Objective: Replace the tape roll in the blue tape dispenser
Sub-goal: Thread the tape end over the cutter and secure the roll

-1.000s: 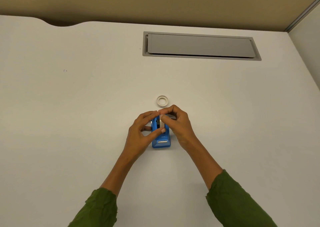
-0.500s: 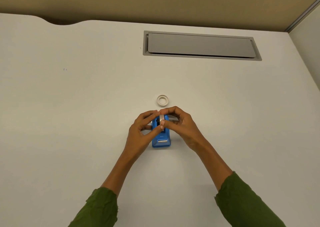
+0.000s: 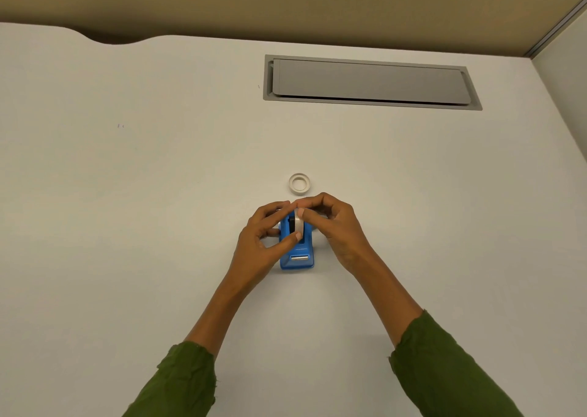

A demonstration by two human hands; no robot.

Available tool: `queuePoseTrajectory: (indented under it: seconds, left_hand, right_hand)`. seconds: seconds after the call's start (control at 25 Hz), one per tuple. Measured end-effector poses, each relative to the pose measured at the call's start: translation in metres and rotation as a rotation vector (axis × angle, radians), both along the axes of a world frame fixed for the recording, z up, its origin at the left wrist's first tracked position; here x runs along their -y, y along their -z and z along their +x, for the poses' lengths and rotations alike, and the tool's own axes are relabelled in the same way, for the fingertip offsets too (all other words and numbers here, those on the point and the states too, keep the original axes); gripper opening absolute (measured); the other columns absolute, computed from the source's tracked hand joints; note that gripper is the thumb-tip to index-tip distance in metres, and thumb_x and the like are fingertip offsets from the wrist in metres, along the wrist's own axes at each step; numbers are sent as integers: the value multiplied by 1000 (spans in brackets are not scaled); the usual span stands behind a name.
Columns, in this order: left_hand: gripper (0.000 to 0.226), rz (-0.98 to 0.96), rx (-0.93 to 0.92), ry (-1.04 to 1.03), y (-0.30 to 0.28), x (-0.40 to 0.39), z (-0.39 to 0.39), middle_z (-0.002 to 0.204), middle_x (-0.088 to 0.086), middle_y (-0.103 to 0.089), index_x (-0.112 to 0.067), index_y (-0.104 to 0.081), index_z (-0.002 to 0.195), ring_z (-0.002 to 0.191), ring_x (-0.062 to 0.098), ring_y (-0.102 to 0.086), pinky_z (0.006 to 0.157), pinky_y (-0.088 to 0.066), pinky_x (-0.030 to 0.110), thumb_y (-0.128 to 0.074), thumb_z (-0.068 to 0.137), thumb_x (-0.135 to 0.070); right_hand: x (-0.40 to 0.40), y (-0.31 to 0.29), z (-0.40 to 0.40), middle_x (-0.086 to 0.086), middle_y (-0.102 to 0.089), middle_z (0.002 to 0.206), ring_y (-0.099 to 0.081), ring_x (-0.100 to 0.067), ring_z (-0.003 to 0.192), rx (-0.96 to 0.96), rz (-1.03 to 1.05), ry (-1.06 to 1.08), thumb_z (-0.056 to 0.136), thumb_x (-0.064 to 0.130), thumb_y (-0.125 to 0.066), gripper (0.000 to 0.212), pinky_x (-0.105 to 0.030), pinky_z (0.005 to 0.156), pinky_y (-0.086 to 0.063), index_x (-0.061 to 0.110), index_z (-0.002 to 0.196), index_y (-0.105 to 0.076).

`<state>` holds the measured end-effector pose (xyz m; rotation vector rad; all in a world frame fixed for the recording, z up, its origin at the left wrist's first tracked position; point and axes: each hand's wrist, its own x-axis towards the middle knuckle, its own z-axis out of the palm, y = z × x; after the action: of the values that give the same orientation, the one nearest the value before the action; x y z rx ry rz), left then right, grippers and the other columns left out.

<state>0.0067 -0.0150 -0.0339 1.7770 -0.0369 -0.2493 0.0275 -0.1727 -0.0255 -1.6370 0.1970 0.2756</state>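
The blue tape dispenser (image 3: 298, 256) stands on the white desk (image 3: 158, 226), its metal cutter facing me. A pale tape roll (image 3: 299, 223) sits upright in its slot, next to a black hub. My left hand (image 3: 265, 242) wraps the dispenser's left side, thumb tip pressed on the roll. My right hand (image 3: 336, 226) pinches the roll's top from the right with thumb and forefinger. A white ring (image 3: 299, 182), like a bare tape core, lies flat on the desk just beyond the hands.
A grey cable-tray lid (image 3: 370, 81) is set into the desk at the back right. A beige partition runs behind the desk, and a white wall panel (image 3: 568, 99) rises at the right edge.
The pale roll has settled lower into the dispenser's slot. My right hand has shifted slightly right, and both hands stay at the dispenser.
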Motion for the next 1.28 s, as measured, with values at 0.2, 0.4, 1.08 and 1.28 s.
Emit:
queuePoseTrajectory:
  seconds: [0.2, 0.4, 1.08, 1.28]
  left_hand:
    - [45, 14, 0, -12, 1, 0, 1, 125, -9, -49, -22, -55, 124, 111, 23, -56, 79, -50, 9, -67, 81, -15]
    - [47, 9, -35, -4, -3, -1, 1, 124, -12, -49, -25, -56, 123, 108, 22, -58, 78, -51, 11, -70, 78, -19]
    - [48, 51, -68, -23, -7, 1, 2, 128, -3, -50, -20, -57, 123, 106, 23, -59, 80, -49, 15, -71, 77, -19]
    - [46, 43, -49, -15, -8, 0, 3, 129, 0, -53, -18, -58, 122, 108, 21, -58, 86, -52, 23, -71, 78, -17]
  right_hand:
    - [10, -7, 4, 5, -70, 105, -62, -6, 103, 28, -179, -183, 69, 25, -81, 35, -23, 86, -52, 18, 100, -67]
    - [16, -21, 17, 8, -74, 93, -65, 1, 94, -29, -231, -229, 60, 28, -86, 32, -14, 78, -47, 20, 88, -73]
    - [10, -51, 27, 5, -71, 75, -70, -10, 61, 45, -448, -302, 74, 21, -77, 13, -14, 64, -56, 16, 86, -76]
    - [4, -53, 13, 1, -68, 82, -61, -7, 69, 225, -646, -348, 72, 17, -79, 16, -14, 65, -46, 14, 87, -76]
